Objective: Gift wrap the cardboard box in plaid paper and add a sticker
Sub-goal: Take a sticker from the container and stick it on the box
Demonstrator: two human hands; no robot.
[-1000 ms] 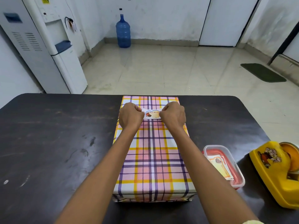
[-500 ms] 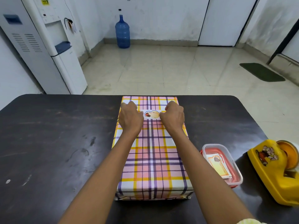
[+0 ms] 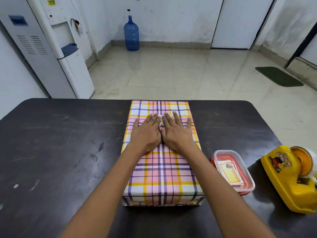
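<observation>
Left hand (image 3: 145, 133) and right hand (image 3: 178, 133) flat, fingers spread, grasping nothing, side by side on plaid-wrapped box (image 3: 162, 170); sticker (image 3: 161, 121) barely visible between them.

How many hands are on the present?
2. The left hand and the right hand lie flat, side by side, on top of the plaid-wrapped box, mostly covering the sticker.
</observation>
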